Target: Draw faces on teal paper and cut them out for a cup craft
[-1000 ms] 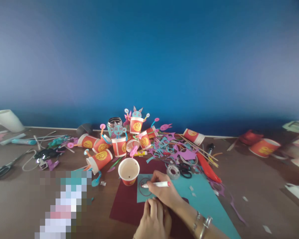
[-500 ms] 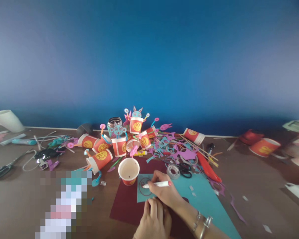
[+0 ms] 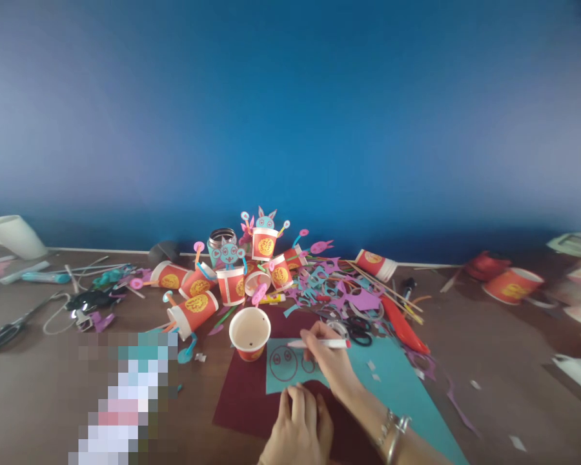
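Observation:
My right hand [image 3: 330,361] grips a white marker [image 3: 319,344] with a red end, its tip just above a light blue paper piece [image 3: 275,383]. On that paper is a drawn round face [image 3: 283,369] with two eyes and a smaller circle [image 3: 308,365] partly beside my fingers. My left hand [image 3: 297,423] lies with its fingertips at the paper's lower edge, pressing down, holding no object. Beneath is a dark maroon sheet [image 3: 239,400]. An upright paper cup [image 3: 250,330] stands just left of the drawing.
Decorated red paper cups [image 3: 231,286] cluster at the back. Paper scraps [image 3: 326,284] pile up to their right. Black scissors [image 3: 359,330] and a tape roll [image 3: 339,328] lie behind my right hand. A larger blue sheet [image 3: 407,381] spreads to the right; a blue wall [image 3: 290,129] closes the back.
My right hand has moved the marker up and to the right, off the face. The face now shows two eyes. My left hand stays in place.

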Demonstrator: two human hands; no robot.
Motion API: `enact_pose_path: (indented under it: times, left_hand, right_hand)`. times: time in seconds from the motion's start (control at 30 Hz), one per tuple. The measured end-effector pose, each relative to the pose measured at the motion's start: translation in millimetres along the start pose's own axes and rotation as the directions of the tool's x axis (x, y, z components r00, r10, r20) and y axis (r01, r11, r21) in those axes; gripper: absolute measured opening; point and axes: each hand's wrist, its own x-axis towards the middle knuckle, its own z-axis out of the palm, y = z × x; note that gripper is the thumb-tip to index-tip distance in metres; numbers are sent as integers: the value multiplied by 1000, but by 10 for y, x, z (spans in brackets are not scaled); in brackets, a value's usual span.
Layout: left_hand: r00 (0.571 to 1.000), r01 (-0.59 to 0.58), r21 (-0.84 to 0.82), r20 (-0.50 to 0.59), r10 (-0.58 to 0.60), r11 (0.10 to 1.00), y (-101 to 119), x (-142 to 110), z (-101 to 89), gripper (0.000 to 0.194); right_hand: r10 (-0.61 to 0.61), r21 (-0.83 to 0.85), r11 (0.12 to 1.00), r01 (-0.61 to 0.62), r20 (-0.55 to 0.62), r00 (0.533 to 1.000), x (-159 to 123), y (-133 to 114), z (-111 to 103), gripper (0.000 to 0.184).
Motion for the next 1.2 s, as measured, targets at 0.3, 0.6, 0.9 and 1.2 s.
enact_pose_path:
  times: [0.3, 0.6, 0.9, 1.2]
  left_hand:
    - [1000, 4, -38, 29, -3, 999, 19, 11, 5, 69]
    - [998, 9, -50, 64, -5, 999, 20, 26, -20, 68]
    - [995, 14, -61, 104, -7, 998, 28, 28, -19, 71]
    - [993, 13, -81, 121, -3, 997, 29, 32, 0, 72]
  right_hand:
    - [-51, -298, 951, 77, 95, 994, -93, 23, -7, 22]
    - [-70, -347, 932, 104, 108, 992, -91, 21, -1, 21]
    - [-67, -377, 920, 108, 119, 991, -85, 28, -1, 21]
    - [-55, -381, 919, 97, 121, 991, -97, 3, -1, 20]
